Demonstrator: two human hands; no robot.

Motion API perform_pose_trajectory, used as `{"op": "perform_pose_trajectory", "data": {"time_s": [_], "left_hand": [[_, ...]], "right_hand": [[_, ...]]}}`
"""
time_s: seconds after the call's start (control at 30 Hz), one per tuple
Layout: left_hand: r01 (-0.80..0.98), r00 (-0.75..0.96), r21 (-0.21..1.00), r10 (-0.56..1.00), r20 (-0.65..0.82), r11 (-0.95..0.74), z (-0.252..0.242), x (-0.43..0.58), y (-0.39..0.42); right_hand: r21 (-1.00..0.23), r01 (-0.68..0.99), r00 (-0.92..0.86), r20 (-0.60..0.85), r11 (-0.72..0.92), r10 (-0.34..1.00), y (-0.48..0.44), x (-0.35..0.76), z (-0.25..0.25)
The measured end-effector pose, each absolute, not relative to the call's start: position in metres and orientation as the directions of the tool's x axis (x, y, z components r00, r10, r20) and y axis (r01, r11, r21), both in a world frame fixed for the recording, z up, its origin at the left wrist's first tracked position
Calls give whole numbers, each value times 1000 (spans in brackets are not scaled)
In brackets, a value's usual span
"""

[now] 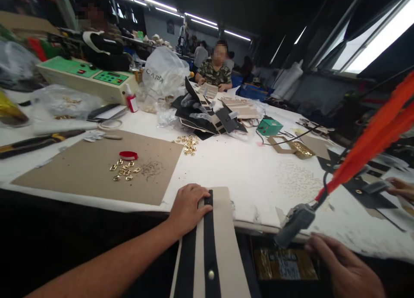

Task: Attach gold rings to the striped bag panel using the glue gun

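Note:
My left hand [189,209] is closed on the upper end of a beige panel with black stripes [223,237]. Its thumb presses on the dark strap, near a small hole. The panel slants down from the table edge towards me, and a round metal stud [211,274] sits low on the strap. At the lower right, my right hand [349,263] is blurred, its thumb and fingertips drawn together; whatever they pinch is hidden. Just above those fingertips hangs a grey handheld tool [296,224] with a dark cable and a bright orange strip [371,138].
Gold-coloured rings [124,170] and a red band [128,155] lie on a brown board [87,173]. More gold fittings [190,145] are beside it. Panels [207,117] are heaped behind. A co-worker's hand [401,188] is at right; a taped box [284,263] sits below the table.

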State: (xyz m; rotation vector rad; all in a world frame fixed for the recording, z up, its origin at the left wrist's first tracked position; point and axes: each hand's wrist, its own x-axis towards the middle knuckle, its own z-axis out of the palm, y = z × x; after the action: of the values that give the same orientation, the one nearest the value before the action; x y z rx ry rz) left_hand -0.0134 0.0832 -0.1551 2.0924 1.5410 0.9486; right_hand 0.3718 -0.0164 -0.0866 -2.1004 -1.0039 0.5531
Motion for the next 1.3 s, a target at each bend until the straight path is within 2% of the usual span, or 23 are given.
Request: {"op": "perform_pose_trajectory", "data": {"time_s": [0.07,0.13,0.17,0.27,0.37,0.7,0.83,1.0,1.2,1.3], "left_hand": [[690,176,643,939,296,-332,-154,-13,83],[694,181,637,937,298,-337,-153,-13,82],[695,184,634,936,300,-340,-153,-13,81],[692,192,631,932,309,-352,-154,-13,80],[682,197,638,930,311,-357,-157,-14,80],[674,212,648,933,289,-354,-159,-17,82],[679,220,639,931,291,-361,-160,-17,82],[679,224,638,930,291,-363,-159,-18,82],[708,246,599,925,289,-375,-155,-19,82],[715,267,574,915,301,-398,-154,-19,83]], "right_hand": [[-830,505,317,-76,-236,945,-7,315,-92],[-864,499,17,-66,-66,998,18,263,-99],[-879,477,-77,-59,-15,995,33,242,-102],[-873,471,-254,2,125,967,73,198,-113],[-839,499,-346,34,215,937,94,181,-126],[-770,616,-272,-12,165,962,99,171,-138],[-767,638,-227,-98,73,969,104,169,-134],[-762,646,-238,-154,38,959,111,170,-138],[-784,616,-235,-88,78,968,106,168,-130],[-850,523,-95,19,66,995,78,181,-123]]}}
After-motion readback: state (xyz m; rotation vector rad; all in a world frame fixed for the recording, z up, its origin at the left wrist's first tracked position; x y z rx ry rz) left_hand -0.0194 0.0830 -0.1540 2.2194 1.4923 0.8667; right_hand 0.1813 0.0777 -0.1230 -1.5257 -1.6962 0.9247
